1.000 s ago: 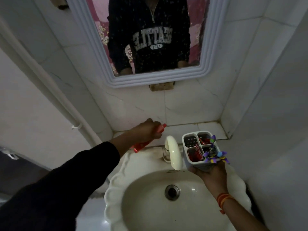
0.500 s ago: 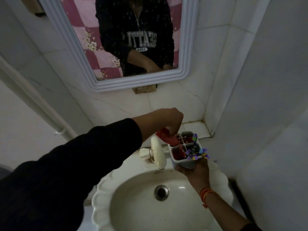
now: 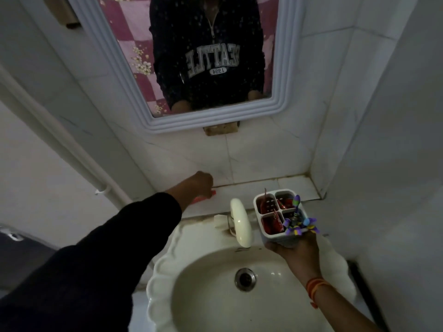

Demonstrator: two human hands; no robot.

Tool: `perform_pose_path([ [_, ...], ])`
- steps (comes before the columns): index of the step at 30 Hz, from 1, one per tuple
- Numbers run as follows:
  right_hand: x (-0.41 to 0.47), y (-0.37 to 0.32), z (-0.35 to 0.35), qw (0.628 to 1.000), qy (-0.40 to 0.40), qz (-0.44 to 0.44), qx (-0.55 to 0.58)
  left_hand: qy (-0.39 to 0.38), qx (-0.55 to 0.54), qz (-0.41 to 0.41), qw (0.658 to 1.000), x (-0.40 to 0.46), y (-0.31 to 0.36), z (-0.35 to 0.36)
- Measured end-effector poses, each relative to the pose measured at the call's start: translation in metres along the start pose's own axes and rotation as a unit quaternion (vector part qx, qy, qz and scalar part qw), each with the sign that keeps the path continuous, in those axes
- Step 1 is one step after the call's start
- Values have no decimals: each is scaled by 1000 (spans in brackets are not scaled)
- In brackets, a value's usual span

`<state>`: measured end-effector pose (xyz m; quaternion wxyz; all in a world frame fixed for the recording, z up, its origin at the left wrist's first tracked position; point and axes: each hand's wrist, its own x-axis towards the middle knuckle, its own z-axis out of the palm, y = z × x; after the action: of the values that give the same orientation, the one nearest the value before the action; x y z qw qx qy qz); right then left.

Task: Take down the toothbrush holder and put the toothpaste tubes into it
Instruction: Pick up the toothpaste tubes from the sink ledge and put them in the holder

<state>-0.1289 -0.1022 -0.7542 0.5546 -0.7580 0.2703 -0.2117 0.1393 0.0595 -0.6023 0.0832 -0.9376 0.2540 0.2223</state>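
Observation:
My right hand (image 3: 296,248) holds the white toothbrush holder (image 3: 280,238) from below, over the right rim of the sink. The holder has four compartments; red toothpaste tubes (image 3: 271,224) stand in three of them and purple-blue toothbrushes (image 3: 298,224) stick out of the front right one. My left hand (image 3: 200,184) is on the tiled ledge behind the sink, fingers closed on a red toothpaste tube (image 3: 203,198) that lies on the ledge. Most of that tube is hidden under the hand.
A cream tap (image 3: 241,222) rises between the two hands. The white sink (image 3: 182,267) with a metal drain (image 3: 245,279) lies below. A white-framed mirror (image 3: 282,68) hangs above the ledge. A white pipe (image 3: 72,149) runs down the left wall. A tiled wall closes the right side.
My left hand dropped a tube into the holder, then moved back left to the ledge and closed on another red tube. The holder stays in my right hand.

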Motion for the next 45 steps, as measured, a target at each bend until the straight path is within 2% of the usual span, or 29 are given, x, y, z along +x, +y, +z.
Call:
perform_pose_path([
  [2,-1,-3,1,1000,10,-23,-1,-9,48,-9,999,9,-15,20],
  [4,-1,-5,1,999,15,-38,-1,-9,36,-11,999,20,-24,38],
  [8,-2,-5,0,999,12,-34,-9,51,25,8,998,27,-28,63],
  [11,-2,-6,0,999,14,-33,-10,65,53,23,996,18,-25,64],
  [15,-2,-6,-1,999,17,-32,-6,47,-23,48,997,-4,-10,24],
  [21,0,2,-2,999,9,33,34,133,-158,170,964,-58,45,-63],
  [24,4,8,1,997,6,58,44,155,-134,236,950,-87,75,-93],
  [26,6,12,2,997,5,66,48,146,-98,246,953,-96,95,-99],
  [30,9,18,4,996,2,68,59,103,-47,214,970,-92,128,-82],
  [34,9,19,3,996,-4,53,78,81,-41,193,977,-83,143,-61],
  [35,8,16,2,996,-6,55,76,73,-58,186,978,-82,142,-59],
  [38,4,4,-1,996,-16,62,55,54,-200,116,971,-72,135,-55],
  [40,3,4,-1,997,-19,66,24,53,-217,70,972,-63,127,-51],
  [42,5,7,-1,998,1,64,29,-3,-237,31,971,-58,125,-42],
  [45,3,0,-4,998,2,59,6,-119,-325,12,938,-54,128,-30],
])
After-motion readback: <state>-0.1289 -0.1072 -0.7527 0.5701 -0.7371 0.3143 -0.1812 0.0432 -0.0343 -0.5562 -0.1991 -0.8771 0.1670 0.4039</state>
